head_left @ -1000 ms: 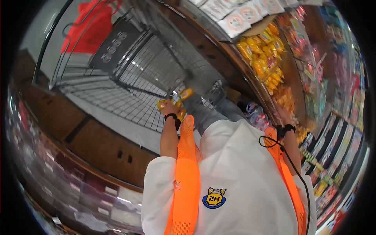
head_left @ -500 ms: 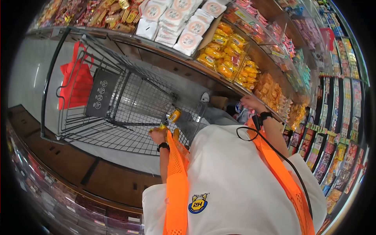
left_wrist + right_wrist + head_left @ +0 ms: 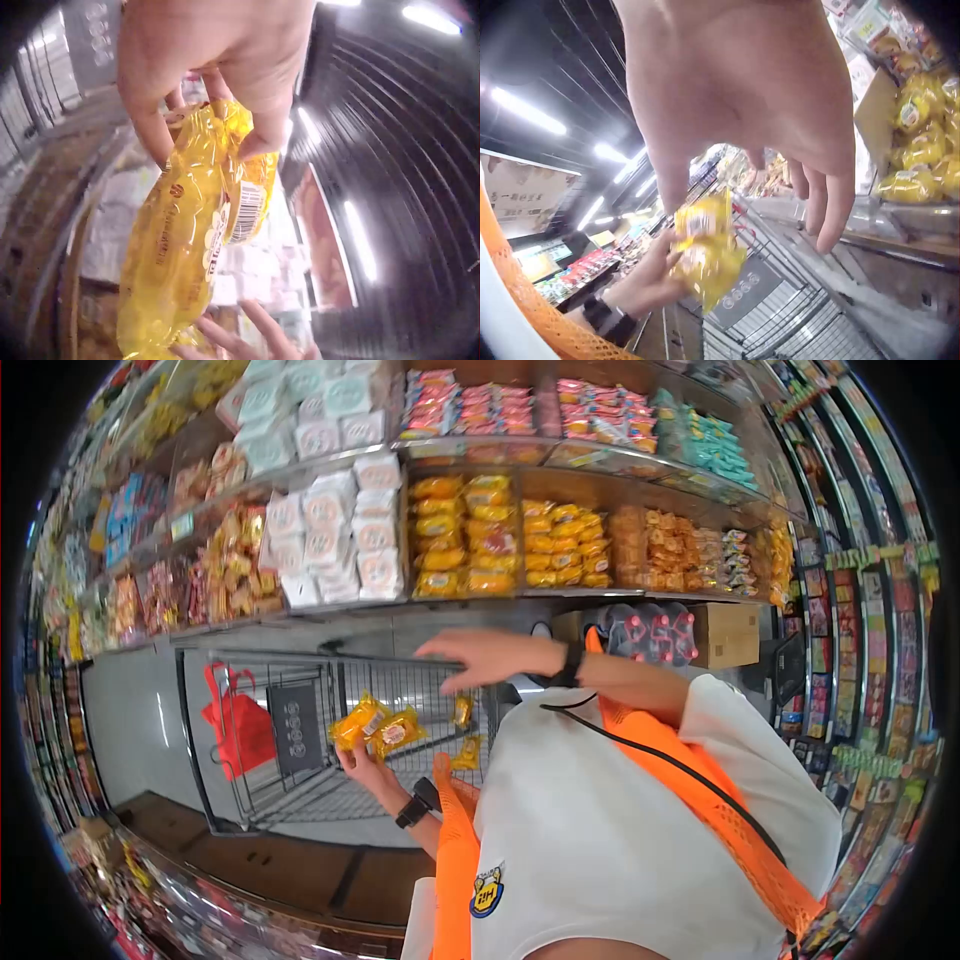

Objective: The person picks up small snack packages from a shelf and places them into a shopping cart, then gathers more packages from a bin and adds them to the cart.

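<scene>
My left hand (image 3: 370, 778) pinches yellow plastic-wrapped snack packets (image 3: 398, 732) over the shopping cart (image 3: 262, 818). In the left wrist view, thumb and fingertips grip the crinkled end of a yellow packet (image 3: 169, 247); another, with a barcode (image 3: 247, 214), sits right beside it. My right hand (image 3: 505, 656) hovers over the cart, near the packets, its fingers extended and nothing in them. The right wrist view has this hand (image 3: 742, 97) in front, with the held packets (image 3: 709, 259) beyond it. Two more yellow packets, one upper (image 3: 462, 710) and one lower (image 3: 466, 753), appear at the cart's near end.
Shelf bins across the aisle hold yellow packets (image 3: 465, 540), white packets (image 3: 335, 540) and pink ones (image 3: 470, 410). A red bag (image 3: 240, 730) hangs at the cart's far end. Bottled drinks (image 3: 650, 635) and a cardboard box (image 3: 728, 637) stand below the shelf.
The head view has swung round toward the shelves. My left hand has come up with the yellow packets, and my right hand has moved from the shelf edge to over the cart.
</scene>
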The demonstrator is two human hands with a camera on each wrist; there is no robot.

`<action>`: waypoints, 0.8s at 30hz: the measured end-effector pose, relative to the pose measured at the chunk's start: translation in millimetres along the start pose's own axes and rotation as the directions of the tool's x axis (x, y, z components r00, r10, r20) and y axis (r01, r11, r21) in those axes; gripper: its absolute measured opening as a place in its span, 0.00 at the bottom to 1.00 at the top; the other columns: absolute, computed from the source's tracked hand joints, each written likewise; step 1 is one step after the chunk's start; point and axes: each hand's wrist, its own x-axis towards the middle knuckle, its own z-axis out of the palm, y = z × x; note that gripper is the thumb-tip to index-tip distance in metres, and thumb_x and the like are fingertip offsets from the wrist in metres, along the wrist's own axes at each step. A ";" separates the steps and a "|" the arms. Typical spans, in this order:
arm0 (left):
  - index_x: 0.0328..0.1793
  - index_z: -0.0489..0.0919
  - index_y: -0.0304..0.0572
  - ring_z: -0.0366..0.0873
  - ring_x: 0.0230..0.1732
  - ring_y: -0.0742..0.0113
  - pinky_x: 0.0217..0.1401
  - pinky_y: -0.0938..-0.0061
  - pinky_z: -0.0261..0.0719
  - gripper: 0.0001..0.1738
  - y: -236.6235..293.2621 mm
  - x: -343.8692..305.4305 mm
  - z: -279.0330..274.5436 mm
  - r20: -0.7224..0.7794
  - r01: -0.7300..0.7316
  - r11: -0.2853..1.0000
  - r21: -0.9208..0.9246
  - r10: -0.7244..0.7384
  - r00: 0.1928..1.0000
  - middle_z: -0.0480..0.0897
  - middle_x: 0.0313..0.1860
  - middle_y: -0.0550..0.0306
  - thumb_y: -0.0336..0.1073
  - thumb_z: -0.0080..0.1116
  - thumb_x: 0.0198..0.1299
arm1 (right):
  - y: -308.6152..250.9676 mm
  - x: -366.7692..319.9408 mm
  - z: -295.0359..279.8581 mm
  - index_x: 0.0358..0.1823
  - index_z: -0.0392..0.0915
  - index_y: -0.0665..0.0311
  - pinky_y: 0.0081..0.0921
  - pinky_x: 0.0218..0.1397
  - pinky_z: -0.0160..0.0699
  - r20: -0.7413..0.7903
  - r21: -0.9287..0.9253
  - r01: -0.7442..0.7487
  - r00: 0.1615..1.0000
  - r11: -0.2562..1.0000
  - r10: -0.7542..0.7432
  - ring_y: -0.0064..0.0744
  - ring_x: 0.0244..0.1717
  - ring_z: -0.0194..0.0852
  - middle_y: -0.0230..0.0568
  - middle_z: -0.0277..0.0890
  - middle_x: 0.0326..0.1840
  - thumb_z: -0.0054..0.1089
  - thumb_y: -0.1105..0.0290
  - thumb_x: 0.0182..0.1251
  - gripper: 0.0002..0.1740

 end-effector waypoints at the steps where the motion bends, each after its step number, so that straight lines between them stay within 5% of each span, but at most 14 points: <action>1: 0.63 0.73 0.39 0.77 0.57 0.63 0.55 0.66 0.82 0.21 8.1 -7.2 26.8 0.055 -0.008 1.000 -0.025 0.009 0.998 0.78 0.57 0.55 0.25 0.59 0.63 | 1.6 2.0 9.7 0.74 0.59 0.61 0.35 0.64 0.74 -0.052 0.000 0.059 0.997 0.998 -0.059 0.47 0.64 0.71 0.51 0.67 0.67 0.67 0.55 0.64 0.41; 5: 0.64 0.72 0.39 0.78 0.57 0.64 0.54 0.68 0.81 0.22 37.0 -49.0 146.8 0.242 0.094 0.990 -0.101 -0.067 0.968 0.79 0.56 0.56 0.27 0.60 0.64 | 10.6 -1.6 12.5 0.77 0.50 0.61 0.30 0.70 0.66 -0.050 0.297 0.010 0.999 0.955 0.005 0.39 0.69 0.66 0.47 0.66 0.68 0.69 0.54 0.64 0.48; 6: 0.63 0.72 0.39 0.78 0.56 0.64 0.54 0.68 0.81 0.22 30.0 -53.4 168.1 0.276 0.093 0.991 -0.101 -0.061 0.959 0.79 0.56 0.56 0.26 0.60 0.64 | 6.3 -7.5 2.4 0.75 0.55 0.64 0.27 0.68 0.68 -0.086 0.666 0.158 0.987 0.729 -0.135 0.30 0.64 0.68 0.41 0.69 0.67 0.69 0.58 0.66 0.43; 9: 0.63 0.72 0.40 0.78 0.56 0.65 0.55 0.68 0.81 0.21 9.4 -63.9 226.7 0.355 0.116 0.991 -0.068 -0.085 0.931 0.79 0.56 0.56 0.25 0.59 0.64 | 41.0 -29.5 -19.6 0.71 0.62 0.67 0.25 0.65 0.70 -0.152 0.761 0.089 0.987 0.642 0.043 0.24 0.59 0.70 0.36 0.73 0.63 0.68 0.63 0.67 0.36; 15: 0.63 0.72 0.42 0.77 0.59 0.64 0.61 0.62 0.80 0.20 -31.0 -95.6 320.5 0.489 0.227 0.974 -0.027 -0.185 0.853 0.78 0.59 0.57 0.23 0.55 0.65 | 96.2 -104.9 -110.8 0.62 0.75 0.67 0.24 0.59 0.73 -0.090 0.708 -0.086 0.973 0.700 0.211 0.22 0.56 0.72 0.34 0.79 0.55 0.68 0.63 0.67 0.26; 18: 0.64 0.71 0.44 0.75 0.62 0.62 0.66 0.54 0.78 0.21 -41.8 -113.8 358.1 0.528 0.338 0.938 -0.083 -0.246 0.813 0.77 0.61 0.56 0.24 0.55 0.66 | 130.9 -134.6 -142.4 0.59 0.77 0.67 0.25 0.58 0.73 -0.169 0.536 -0.093 0.962 0.839 0.215 0.25 0.55 0.75 0.37 0.81 0.53 0.68 0.60 0.66 0.25; 22: 0.65 0.68 0.45 0.73 0.61 0.57 0.66 0.56 0.77 0.23 -60.9 -118.3 384.2 0.539 0.394 0.915 -0.087 -0.289 0.791 0.73 0.63 0.56 0.29 0.58 0.64 | 177.1 -176.3 -175.0 0.60 0.76 0.66 0.29 0.58 0.73 -0.259 0.453 -0.140 0.924 0.881 0.280 0.32 0.55 0.76 0.41 0.80 0.52 0.64 0.56 0.65 0.28; 24: 0.65 0.68 0.44 0.73 0.59 0.57 0.66 0.58 0.77 0.23 -71.2 -114.2 384.1 0.511 0.405 0.909 -0.097 -0.304 0.804 0.73 0.62 0.56 0.30 0.58 0.64 | 231.3 -188.5 -174.3 0.62 0.73 0.66 0.32 0.59 0.72 -0.392 0.406 -0.240 0.826 0.882 0.405 0.37 0.57 0.75 0.45 0.78 0.56 0.66 0.55 0.64 0.31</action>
